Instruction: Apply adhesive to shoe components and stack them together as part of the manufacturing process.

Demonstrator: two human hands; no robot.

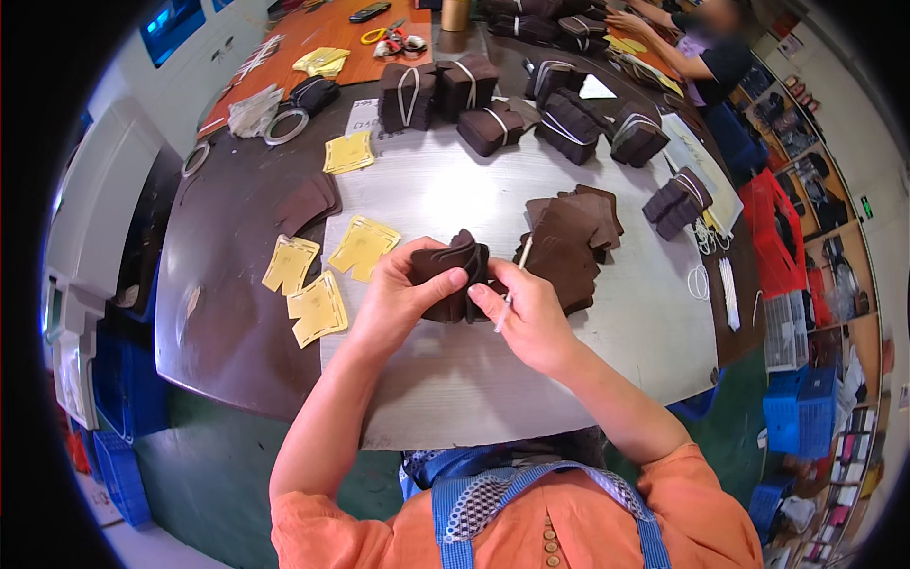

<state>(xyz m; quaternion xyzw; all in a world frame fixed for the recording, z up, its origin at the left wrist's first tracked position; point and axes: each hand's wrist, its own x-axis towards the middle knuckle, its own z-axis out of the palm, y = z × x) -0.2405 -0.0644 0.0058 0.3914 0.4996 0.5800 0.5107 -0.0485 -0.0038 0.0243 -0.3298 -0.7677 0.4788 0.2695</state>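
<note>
Between my hands, above the pale board point(417, 408), is a small stack of dark brown leather-like pieces point(441, 289), bent and slightly fanned at the right edge. My left hand point(389, 299) is closed around its left side, thumb on top. A thin pale pen-like stick point(524, 254) is tucked in the fingers of my right hand point(533, 318), whose thumb and fingertips also touch the stack's right edge. Just right lies a loose pile of similar brown pieces point(569, 242). Left of my left hand are yellow notched cards point(365, 247), and a few brown pieces point(311, 202) lie beyond them.
Banded brown bundles point(408, 98) stand along the far side, another point(677, 203) at the right. White cords point(706, 237) hang near it. Scissors point(398, 43) and tape rings point(286, 126) lie far left. A person point(701, 57) works at far right. Red point(773, 232) and blue crates point(801, 408) stand right.
</note>
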